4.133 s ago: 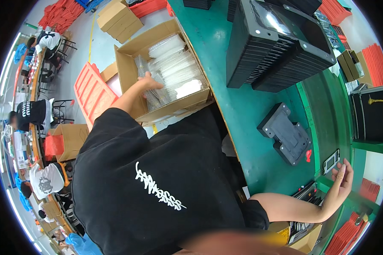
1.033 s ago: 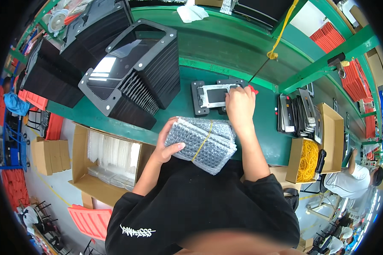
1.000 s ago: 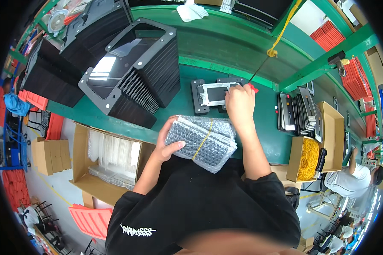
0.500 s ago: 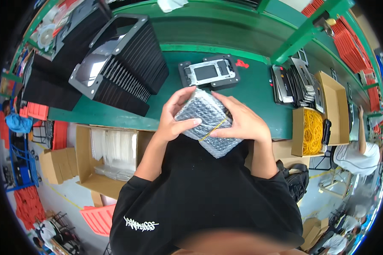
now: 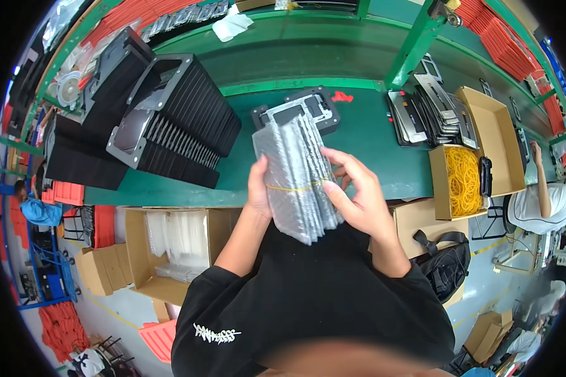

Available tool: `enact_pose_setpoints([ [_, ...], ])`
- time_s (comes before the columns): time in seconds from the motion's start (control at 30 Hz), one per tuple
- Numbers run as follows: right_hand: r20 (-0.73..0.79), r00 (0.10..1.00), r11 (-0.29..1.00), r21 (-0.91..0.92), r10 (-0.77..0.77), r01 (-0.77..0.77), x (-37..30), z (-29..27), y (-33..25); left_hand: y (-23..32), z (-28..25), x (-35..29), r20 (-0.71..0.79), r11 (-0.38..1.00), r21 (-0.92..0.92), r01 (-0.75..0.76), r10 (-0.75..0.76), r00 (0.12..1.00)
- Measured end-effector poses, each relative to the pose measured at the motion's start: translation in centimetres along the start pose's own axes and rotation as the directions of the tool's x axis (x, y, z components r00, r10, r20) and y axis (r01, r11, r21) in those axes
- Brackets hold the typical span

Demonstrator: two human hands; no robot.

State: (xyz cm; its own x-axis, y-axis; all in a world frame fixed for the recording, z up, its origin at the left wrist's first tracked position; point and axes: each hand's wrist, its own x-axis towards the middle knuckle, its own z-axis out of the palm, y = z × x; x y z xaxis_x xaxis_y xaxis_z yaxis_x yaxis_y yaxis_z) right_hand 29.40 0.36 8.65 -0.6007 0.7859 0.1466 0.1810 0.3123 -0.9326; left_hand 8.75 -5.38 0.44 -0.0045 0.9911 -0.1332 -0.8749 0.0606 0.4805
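Note:
Between my hands, above the bench's near edge, is a stack of bubble-wrap pouches [image 5: 283, 169], held upright with its layered edges fanned to the right. A yellow rubber band [image 5: 289, 188] runs around its middle. My left hand [image 5: 258, 195] is closed on the stack's left side, thumb along the edge and the other fingers hidden behind. My right hand [image 5: 361, 198] grips the right side, thumb and forefinger at the layered edges near the band. Behind the stack, a black frame fixture [image 5: 329, 103] with a silver-white inset part lies on the bench, partly covered.
Tall stacks of black slotted trays [image 5: 192, 119] stand on the bench's left. At right are flat metal-and-black parts [image 5: 431, 113] and a carton of yellow rubber bands [image 5: 462, 179]. An open carton of white pouches [image 5: 176, 235] sits below left. A co-worker [image 5: 541, 207] is far right.
The bundle has turned from lying tilted, broad face up, to upright with its layered edges showing. My right hand has shifted to those edges. The view has swung slightly.

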Motion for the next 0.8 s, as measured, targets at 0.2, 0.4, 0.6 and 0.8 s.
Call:
enact_pose_setpoints([
  [0.2, 0.06, 0.938, 0.836, -0.439, -0.34, 0.331, 0.3, -0.9, -1.2, 0.5, 0.6, 0.4, -0.043, 0.993, -0.059, -0.1, 0.097, 0.994],
  [0.4, 0.001, 0.938, 0.816, -0.494, -0.347, 0.302, 0.0, -0.6, 0.1, 0.3, 1.0, 1.6, -0.088, 0.998, 0.003, -0.057, 0.057, 0.994],
  [0.6, 0.104, 0.86, 0.79, -0.352, -0.5, 0.502, -1.5, -1.4, -0.5, 1.6, 2.1, 3.3, -0.072, 0.995, -0.03, -0.09, 0.088, 0.994],
  [0.8, 0.577, 0.751, 0.871, -0.132, -0.32, 0.473, -3.6, -2.9, 0.8, 4.8, 1.6, 5.4, -0.154, 0.968, -0.138, -0.208, 0.186, 0.97],
])
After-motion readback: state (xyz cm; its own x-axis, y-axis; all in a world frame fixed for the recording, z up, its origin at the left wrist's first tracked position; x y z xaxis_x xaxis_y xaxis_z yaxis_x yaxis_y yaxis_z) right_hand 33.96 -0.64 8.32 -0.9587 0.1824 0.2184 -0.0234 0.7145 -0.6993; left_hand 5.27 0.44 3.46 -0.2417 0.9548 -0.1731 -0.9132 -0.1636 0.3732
